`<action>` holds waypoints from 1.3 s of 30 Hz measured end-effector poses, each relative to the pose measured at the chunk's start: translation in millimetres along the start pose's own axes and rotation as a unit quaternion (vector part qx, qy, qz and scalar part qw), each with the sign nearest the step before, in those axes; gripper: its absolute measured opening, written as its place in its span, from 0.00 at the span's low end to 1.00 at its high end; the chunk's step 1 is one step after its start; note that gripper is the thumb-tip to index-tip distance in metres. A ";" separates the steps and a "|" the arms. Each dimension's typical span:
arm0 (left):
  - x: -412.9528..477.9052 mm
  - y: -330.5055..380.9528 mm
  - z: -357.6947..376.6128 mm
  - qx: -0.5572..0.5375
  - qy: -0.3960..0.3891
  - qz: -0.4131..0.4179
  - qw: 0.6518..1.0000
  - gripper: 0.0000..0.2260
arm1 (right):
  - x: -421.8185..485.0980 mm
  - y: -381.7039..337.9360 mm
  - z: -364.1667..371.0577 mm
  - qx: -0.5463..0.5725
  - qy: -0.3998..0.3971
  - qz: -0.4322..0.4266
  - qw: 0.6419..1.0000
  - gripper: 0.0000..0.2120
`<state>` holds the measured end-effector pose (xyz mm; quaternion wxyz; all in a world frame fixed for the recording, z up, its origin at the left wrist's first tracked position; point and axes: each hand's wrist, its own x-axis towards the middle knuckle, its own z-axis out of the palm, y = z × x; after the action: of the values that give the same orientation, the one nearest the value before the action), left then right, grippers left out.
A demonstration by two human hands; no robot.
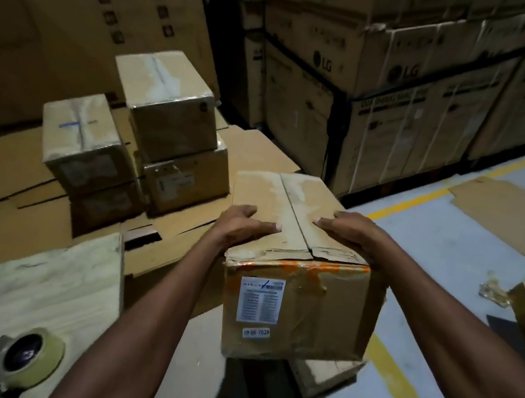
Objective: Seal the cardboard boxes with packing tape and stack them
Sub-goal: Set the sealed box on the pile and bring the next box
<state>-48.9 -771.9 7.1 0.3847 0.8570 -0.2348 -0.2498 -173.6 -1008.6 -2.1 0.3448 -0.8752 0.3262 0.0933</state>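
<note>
**Cardboard box (300, 295) pinned shut under two bare hands**

Both forearms reach in from the bottom of the frame and meet on top of the box at the centre. The left hand (244, 227) lies over the left flap, its fingers straight and close together, pointing toward the middle seam and pressing flat. The right hand (350, 234) comes over the box's right top edge with its knuckles raised and fingers bent, the fingertips pushing down on the right flap. Neither hand pinches anything. The gap between the two sets of fingertips leaves the seam bare, and no tape shows across it.

The box sits directly under the hands, its front face turned toward the camera, with a white label (260, 299) and torn orange tape along the top front edge. It rests tilted on a smaller box (325, 376) below it.

At the lower left, a tape dispenser (15, 362) with a roll of clear tape lies on a pale wooden table (33, 271), well apart from both hands. In the left middle of the frame stand the taped boxes (165, 106), stacked two high in two piles on flattened cardboard (12, 191). Large printed cartons (395, 82) fill the upper right, behind a yellow line (428, 195) on the grey floor.
</note>
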 end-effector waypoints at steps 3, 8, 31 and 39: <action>-42.7 -3.6 -45.5 -0.030 0.020 0.031 0.999 0.38 | -48.8 -47.4 4.9 -0.037 0.048 -0.034 0.998 0.39; -91.2 -20.3 -112.5 -0.052 0.069 0.080 0.993 0.47 | -100.5 -108.8 26.8 -0.039 0.121 -0.062 0.990 0.39; -375.0 -255.4 -358.0 -0.092 0.265 0.095 0.955 0.55 | -294.7 -385.9 273.5 -0.005 0.172 -0.244 0.954 0.37; -486.3 -354.2 -445.9 -0.073 0.325 0.040 0.942 0.51 | -350.4 -501.3 386.1 -0.037 0.087 -0.286 0.954 0.37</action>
<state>-74.9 -30.7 110.6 0.5112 0.8511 -0.1121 0.0410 -101.1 -299.1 118.4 0.2948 -0.9486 0.0878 -0.0739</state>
